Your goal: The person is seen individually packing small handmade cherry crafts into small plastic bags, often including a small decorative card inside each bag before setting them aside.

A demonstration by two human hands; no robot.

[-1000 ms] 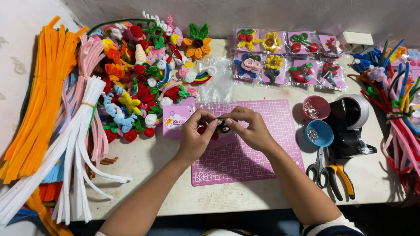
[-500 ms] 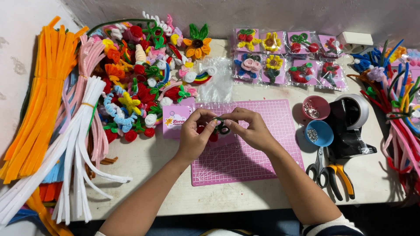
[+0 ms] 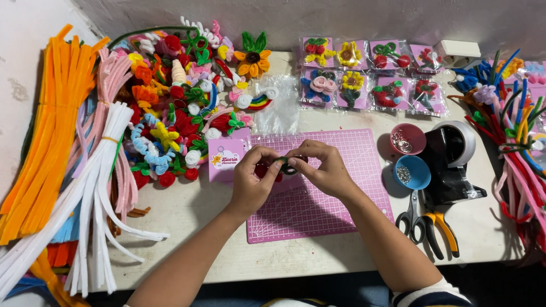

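Note:
Both of my hands meet over the pink cutting mat (image 3: 335,210) at the middle of the table. My left hand (image 3: 250,182) and my right hand (image 3: 321,170) pinch a small pipe-cleaner piece (image 3: 282,165) between their fingertips; it shows green, dark and red parts and is mostly hidden by my fingers. A pink printed card (image 3: 226,158) lies just left of my left hand.
Bundles of orange, white and pink pipe cleaners (image 3: 68,170) lie at left, beside a heap of finished pipe-cleaner flowers (image 3: 176,108). Bagged flower items (image 3: 369,74) sit at the back. Two small bowls (image 3: 410,156), a tape dispenser (image 3: 452,159), scissors and pliers (image 3: 426,222) stand right.
My fingers have shifted slightly on the small piece; the hands stay in the same spot over the mat.

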